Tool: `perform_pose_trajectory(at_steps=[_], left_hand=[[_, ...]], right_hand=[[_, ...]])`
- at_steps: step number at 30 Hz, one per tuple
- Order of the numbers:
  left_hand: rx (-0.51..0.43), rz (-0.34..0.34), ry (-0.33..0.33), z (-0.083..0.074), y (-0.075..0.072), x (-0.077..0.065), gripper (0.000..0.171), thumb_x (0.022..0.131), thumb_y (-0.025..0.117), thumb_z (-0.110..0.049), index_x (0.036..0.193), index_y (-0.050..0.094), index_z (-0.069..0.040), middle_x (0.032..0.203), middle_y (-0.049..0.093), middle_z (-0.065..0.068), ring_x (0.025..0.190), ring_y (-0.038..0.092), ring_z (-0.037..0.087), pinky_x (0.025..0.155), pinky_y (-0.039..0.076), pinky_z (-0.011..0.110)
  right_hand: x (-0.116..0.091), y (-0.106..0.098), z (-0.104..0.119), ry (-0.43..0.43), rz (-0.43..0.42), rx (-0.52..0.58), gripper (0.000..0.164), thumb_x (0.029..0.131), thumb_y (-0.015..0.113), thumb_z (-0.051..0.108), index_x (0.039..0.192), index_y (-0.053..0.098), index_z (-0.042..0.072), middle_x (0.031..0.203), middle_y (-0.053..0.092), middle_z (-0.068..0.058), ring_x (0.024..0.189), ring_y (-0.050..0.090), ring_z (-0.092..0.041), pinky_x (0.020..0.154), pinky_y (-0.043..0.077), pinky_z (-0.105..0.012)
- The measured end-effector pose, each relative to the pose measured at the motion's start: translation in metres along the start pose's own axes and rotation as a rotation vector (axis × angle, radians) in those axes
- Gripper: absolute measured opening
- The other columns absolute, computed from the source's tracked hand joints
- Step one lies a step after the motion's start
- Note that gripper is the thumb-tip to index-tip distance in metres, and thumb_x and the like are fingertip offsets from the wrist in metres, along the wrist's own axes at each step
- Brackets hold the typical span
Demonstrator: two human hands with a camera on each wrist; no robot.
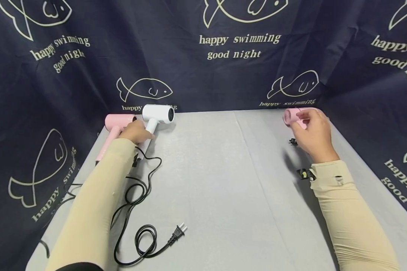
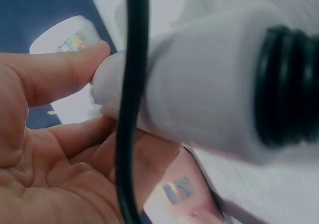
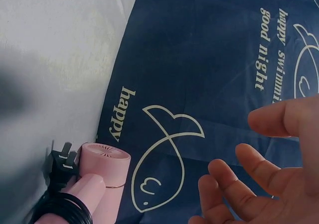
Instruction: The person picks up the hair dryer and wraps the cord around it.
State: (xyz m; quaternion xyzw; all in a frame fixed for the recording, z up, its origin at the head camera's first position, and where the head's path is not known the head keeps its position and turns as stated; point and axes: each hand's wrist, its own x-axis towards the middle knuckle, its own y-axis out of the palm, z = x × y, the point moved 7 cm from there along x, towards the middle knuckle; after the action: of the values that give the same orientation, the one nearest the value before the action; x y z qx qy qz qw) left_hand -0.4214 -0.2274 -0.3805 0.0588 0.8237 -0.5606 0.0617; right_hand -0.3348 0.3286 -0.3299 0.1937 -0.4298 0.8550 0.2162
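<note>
My left hand (image 1: 134, 131) grips the handle of a white hair dryer (image 1: 155, 112) at the far left, its nozzle facing right. In the left wrist view, the thumb (image 2: 60, 72) and curled fingers close round the white handle (image 2: 204, 84), while a black cord (image 2: 132, 84) crosses in front. Left of that hand lies a pink hair dryer (image 1: 113, 122). On the far right, my right hand (image 1: 312, 133) hovers near another pink hair dryer (image 1: 291, 116). The right wrist view shows its fingers relaxed and apart, away from that pink dryer (image 3: 107, 167).
Black cords (image 1: 149, 180) loop across the left side of the pale table (image 1: 217, 180), one ending in a two-pin plug (image 1: 178, 231) near the front. Beside the right dryer sits its plug (image 1: 293, 142). A dark blue fish-print curtain (image 1: 190, 67) encloses the back and sides.
</note>
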Motion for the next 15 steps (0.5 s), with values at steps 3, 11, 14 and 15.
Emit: perform_pose_trajectory(at_steps=[3, 11, 14, 15], left_hand=[[-0.058, -0.064, 0.049, -0.013, -0.008, -0.003, 0.037, 0.081, 0.069, -0.032, 0.095, 0.063, 0.002, 0.086, 0.06, 0.014, 0.075, 0.055, 0.028, 0.06, 0.045, 0.035], [-0.313, -0.176, 0.137, -0.056, -0.026, -0.008, 0.039, 0.084, 0.07, -0.029, 0.109, 0.062, 0.0, 0.103, 0.061, 0.013, 0.092, 0.055, 0.025, 0.079, 0.046, 0.038], [-0.449, -0.188, 0.152, -0.073, -0.031, -0.015, 0.04, 0.083, 0.072, -0.028, 0.11, 0.058, -0.001, 0.101, 0.059, 0.011, 0.09, 0.056, 0.023, 0.075, 0.049, 0.035], [-0.496, -0.191, 0.159, -0.078, -0.032, -0.018, 0.041, 0.082, 0.073, -0.027, 0.11, 0.057, -0.001, 0.101, 0.058, 0.01, 0.089, 0.056, 0.021, 0.073, 0.051, 0.033]], right_hand=[[0.0, 0.003, 0.002, 0.001, 0.021, -0.003, 0.035, 0.085, 0.057, 0.023, 0.111, 0.062, 0.001, 0.11, 0.057, -0.017, 0.1, 0.055, -0.03, 0.085, 0.037, -0.041], [-0.002, 0.003, 0.007, 0.004, 0.002, 0.007, 0.031, 0.086, 0.057, 0.027, 0.106, 0.065, 0.005, 0.103, 0.06, -0.016, 0.097, 0.055, -0.03, 0.083, 0.037, -0.039], [-0.003, 0.005, 0.008, -0.003, 0.02, 0.008, 0.03, 0.086, 0.056, 0.027, 0.106, 0.065, 0.005, 0.101, 0.062, -0.016, 0.095, 0.056, -0.029, 0.082, 0.037, -0.04], [-0.004, 0.007, 0.008, -0.006, 0.028, 0.008, 0.03, 0.086, 0.056, 0.027, 0.106, 0.065, 0.006, 0.101, 0.063, -0.016, 0.095, 0.056, -0.029, 0.082, 0.037, -0.04]])
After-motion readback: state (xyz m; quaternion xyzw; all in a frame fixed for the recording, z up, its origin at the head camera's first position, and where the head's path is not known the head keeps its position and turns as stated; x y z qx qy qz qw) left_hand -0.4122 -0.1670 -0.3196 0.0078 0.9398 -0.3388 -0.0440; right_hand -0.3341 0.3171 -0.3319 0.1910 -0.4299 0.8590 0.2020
